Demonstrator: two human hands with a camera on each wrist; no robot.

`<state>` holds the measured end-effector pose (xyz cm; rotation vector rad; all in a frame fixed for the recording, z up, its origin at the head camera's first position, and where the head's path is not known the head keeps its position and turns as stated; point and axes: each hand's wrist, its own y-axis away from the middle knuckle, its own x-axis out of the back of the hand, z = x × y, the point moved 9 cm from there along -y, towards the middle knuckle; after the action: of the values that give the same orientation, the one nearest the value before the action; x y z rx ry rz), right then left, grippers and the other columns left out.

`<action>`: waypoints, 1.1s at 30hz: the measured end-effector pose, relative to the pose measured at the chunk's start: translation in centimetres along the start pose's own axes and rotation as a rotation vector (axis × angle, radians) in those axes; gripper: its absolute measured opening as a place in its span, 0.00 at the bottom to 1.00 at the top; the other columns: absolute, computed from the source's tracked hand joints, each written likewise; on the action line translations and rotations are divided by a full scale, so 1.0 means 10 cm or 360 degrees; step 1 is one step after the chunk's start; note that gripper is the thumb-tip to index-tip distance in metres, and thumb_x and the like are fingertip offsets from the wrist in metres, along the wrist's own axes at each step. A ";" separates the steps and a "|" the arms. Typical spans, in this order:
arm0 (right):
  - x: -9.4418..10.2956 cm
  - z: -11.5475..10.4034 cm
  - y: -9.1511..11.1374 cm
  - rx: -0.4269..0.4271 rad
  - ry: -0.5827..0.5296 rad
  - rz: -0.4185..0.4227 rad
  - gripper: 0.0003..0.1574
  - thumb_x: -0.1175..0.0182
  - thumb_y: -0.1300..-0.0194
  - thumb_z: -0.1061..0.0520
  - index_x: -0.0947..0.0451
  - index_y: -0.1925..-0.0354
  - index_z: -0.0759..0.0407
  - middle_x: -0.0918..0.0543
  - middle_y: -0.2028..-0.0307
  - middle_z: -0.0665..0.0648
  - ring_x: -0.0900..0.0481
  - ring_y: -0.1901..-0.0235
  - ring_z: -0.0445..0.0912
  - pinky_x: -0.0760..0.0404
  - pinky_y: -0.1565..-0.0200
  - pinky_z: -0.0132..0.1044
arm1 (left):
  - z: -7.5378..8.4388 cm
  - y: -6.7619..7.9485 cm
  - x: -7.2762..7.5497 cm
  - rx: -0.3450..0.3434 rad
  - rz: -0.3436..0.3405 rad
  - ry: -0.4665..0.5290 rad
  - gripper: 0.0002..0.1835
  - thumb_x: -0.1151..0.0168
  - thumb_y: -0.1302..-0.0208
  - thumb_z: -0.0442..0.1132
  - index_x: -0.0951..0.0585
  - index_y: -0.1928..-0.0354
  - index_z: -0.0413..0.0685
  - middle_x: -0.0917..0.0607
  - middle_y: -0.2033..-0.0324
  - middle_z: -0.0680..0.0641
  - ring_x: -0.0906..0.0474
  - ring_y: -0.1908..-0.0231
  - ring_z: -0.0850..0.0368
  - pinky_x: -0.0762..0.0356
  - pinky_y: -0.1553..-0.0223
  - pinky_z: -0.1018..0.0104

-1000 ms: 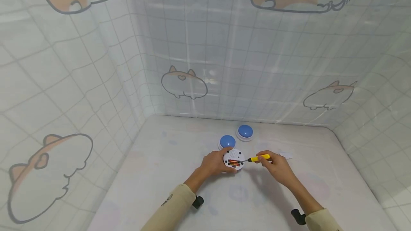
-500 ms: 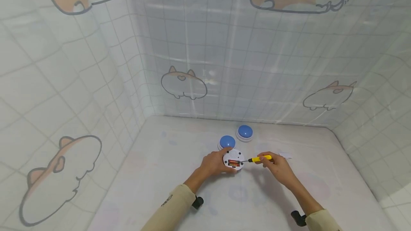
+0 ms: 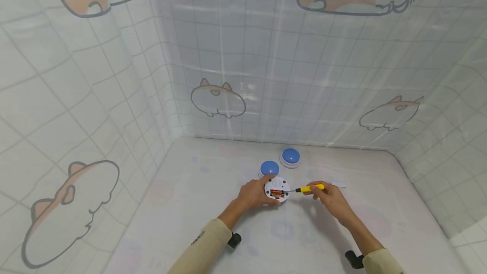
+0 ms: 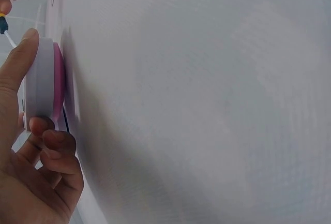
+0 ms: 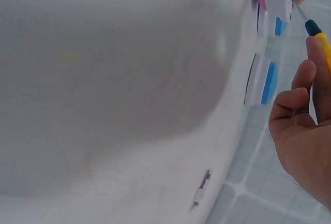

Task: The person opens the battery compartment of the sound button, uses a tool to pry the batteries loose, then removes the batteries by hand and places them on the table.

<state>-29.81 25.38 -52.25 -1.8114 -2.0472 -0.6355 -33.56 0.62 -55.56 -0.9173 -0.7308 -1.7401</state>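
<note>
My left hand [image 3: 254,193] grips the rim of a round white push-button device [image 3: 277,183], turned upside down. Its pink button [image 4: 59,79] faces the table in the left wrist view. Two red-and-black batteries [image 3: 277,193] lie in its uncovered battery compartment. Between thumb and fingers, my right hand [image 3: 332,201] holds a screwdriver [image 3: 313,188] with a yellow handle and dark collar. Its thin metal shaft points left, with the tip at the right end of the batteries; exact contact is too small to tell.
Two blue-topped push buttons stand upright behind the device, one [image 3: 269,168] close against it and another [image 3: 291,156] farther back. A small white piece [image 3: 338,184] lies beyond my right hand. Tile-patterned curtains [image 3: 266,109] enclose the table [image 3: 213,172] at the back and sides.
My right hand and the screwdriver handle have shifted slightly to the right. The left hand and the push-button device have stayed in place.
</note>
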 end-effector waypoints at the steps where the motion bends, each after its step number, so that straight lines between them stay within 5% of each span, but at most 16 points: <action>1: 0.01 0.01 0.00 -0.0007 -0.0022 0.0001 0.31 0.47 0.26 0.35 0.20 0.41 0.55 0.12 0.56 0.56 0.25 0.59 0.53 0.30 0.61 0.36 | 0.00 0.00 0.00 -0.0001 0.0000 0.0001 0.52 0.23 0.59 0.70 0.32 0.28 0.70 0.16 0.45 0.50 0.21 0.52 0.54 0.23 0.56 0.53; 13: 0.03 0.02 0.01 0.0016 -0.0057 -0.0012 0.30 0.47 0.27 0.34 0.20 0.43 0.54 0.11 0.55 0.58 0.25 0.56 0.58 0.33 0.62 0.37 | 0.00 0.01 0.00 0.0010 -0.0003 -0.0001 0.52 0.23 0.59 0.71 0.32 0.28 0.71 0.16 0.45 0.50 0.21 0.52 0.54 0.23 0.56 0.53; 20: 0.03 -0.02 0.02 0.0020 -0.0046 -0.0004 0.32 0.46 0.27 0.34 0.20 0.43 0.56 0.11 0.56 0.57 0.25 0.57 0.52 0.35 0.58 0.42 | 0.00 0.01 0.00 0.0004 -0.0003 -0.0004 0.52 0.24 0.59 0.71 0.32 0.28 0.70 0.16 0.45 0.50 0.21 0.52 0.54 0.23 0.55 0.53; 33: 0.05 -0.07 0.02 0.0010 0.0017 0.0012 0.29 0.45 0.26 0.36 0.20 0.44 0.56 0.11 0.58 0.57 0.25 0.58 0.53 0.30 0.60 0.39 | 0.00 0.01 0.00 0.0008 -0.0004 -0.0001 0.53 0.24 0.59 0.72 0.32 0.28 0.71 0.16 0.45 0.50 0.21 0.52 0.54 0.23 0.56 0.52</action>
<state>-29.68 25.47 -51.41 -1.8078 -2.0320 -0.6348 -33.50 0.56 -55.55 -0.9136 -0.7367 -1.7394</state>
